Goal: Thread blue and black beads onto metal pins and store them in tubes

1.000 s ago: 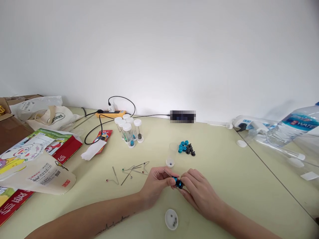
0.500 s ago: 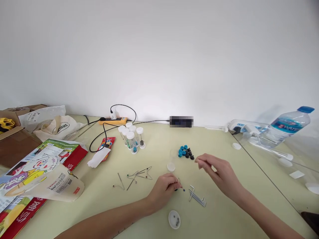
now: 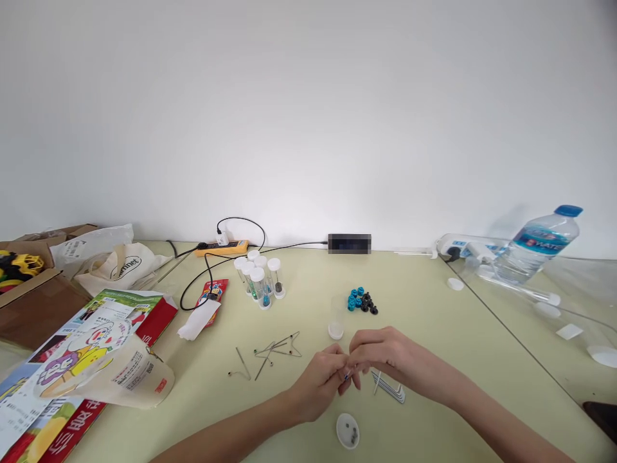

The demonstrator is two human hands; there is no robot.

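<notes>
Over the table, my left hand [image 3: 318, 384] and my right hand [image 3: 393, 355] meet, fingertips pinched together. The left fingers are closed round a thin bent metal wire, now mostly hidden; a small blue bit [image 3: 346, 377] shows between the hands. What the right fingertips grip is covered. Just below lies a white lid [image 3: 342, 438] with several tiny grey parts in it. L-shaped hex keys [image 3: 390, 388] rest beside the right hand. Beyond the hands are blue knob-like parts [image 3: 351, 304], black screw-like parts [image 3: 368, 302] and a clear tube with a white cap [image 3: 335, 331].
Bent metal wires [image 3: 272, 348] lie left of the hands. Capped clear tubes [image 3: 258, 275] stand behind them. A paper cup [image 3: 144, 379] lies on a printed box [image 3: 157, 319] at left. An orange power strip [image 3: 236, 247] and a water bottle [image 3: 540, 244] are farther back.
My right hand has come down and left from near the black parts to meet my left hand. The wire that showed at the left fingers is now mostly covered.
</notes>
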